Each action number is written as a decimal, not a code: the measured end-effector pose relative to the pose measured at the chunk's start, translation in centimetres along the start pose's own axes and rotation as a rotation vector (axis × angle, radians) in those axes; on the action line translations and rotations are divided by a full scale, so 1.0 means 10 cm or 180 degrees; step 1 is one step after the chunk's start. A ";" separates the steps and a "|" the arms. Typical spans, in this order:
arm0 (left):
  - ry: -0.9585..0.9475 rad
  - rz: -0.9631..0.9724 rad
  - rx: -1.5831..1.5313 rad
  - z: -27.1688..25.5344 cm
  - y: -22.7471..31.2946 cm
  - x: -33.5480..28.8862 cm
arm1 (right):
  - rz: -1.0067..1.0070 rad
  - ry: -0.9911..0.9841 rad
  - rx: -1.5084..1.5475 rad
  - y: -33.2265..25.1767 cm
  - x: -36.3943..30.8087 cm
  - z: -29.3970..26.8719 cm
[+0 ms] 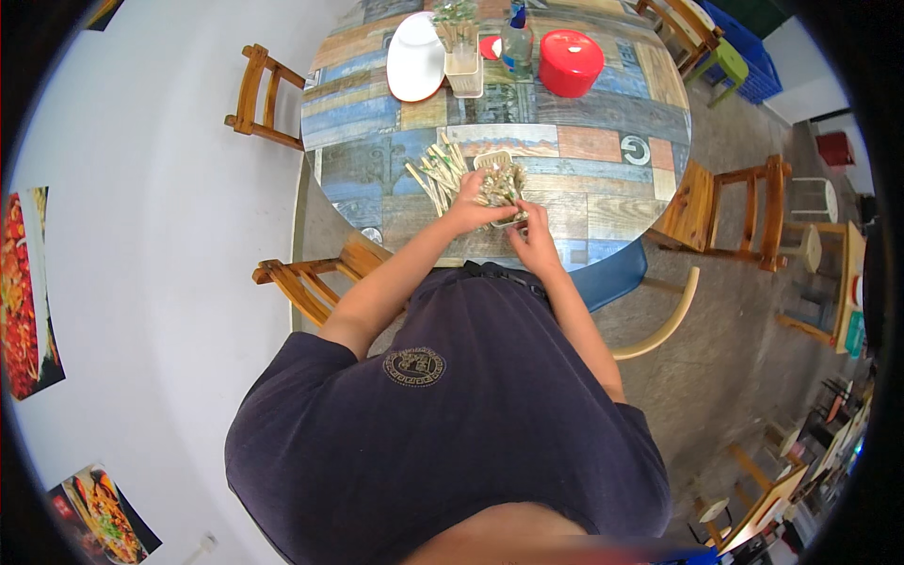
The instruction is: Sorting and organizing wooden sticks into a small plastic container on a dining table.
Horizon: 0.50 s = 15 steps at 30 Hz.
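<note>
A beige basket-like holder (492,159) lies on the round table in front of me, its far end slatted. A clump of sticks in clear wrapping (502,185), which look like wrapped chopsticks, fills its near part. My left hand (467,209) curls over the left side of this clump, thumb reaching across its near end. At the near right corner is my right hand (535,241), fingers and thumb bent together; what they pinch is too small to tell. Just left of the holder, pale chopsticks with green marks (436,175) are fanned out loosely on the tabletop.
Farther back on the table (612,212) stand a white oval plate (414,68), another beige holder (463,77) with wrapped sticks, a clear bottle (517,49) and a red round container (571,64). Wooden chairs (753,215) surround the table; a blue chair (607,280) is close at my right.
</note>
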<state>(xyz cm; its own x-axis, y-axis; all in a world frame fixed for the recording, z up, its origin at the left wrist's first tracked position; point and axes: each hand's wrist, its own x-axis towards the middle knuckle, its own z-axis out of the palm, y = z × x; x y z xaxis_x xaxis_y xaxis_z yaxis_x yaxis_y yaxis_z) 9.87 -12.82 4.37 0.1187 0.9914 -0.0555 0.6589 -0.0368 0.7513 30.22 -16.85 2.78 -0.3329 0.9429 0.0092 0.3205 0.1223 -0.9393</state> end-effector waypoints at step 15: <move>-0.0370 -0.0801 -0.1837 -0.09 0.39 0.08 | 0.0100 0.0141 0.0053 0.12 0.00 0.04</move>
<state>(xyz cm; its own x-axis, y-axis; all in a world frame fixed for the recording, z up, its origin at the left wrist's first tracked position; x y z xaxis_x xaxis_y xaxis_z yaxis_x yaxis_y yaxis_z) 11.86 -12.06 7.86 0.1137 0.9395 -0.3230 0.1750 0.3011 0.9374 30.23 -16.82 1.48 -0.2832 0.9590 -0.0057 0.3152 0.0875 -0.9450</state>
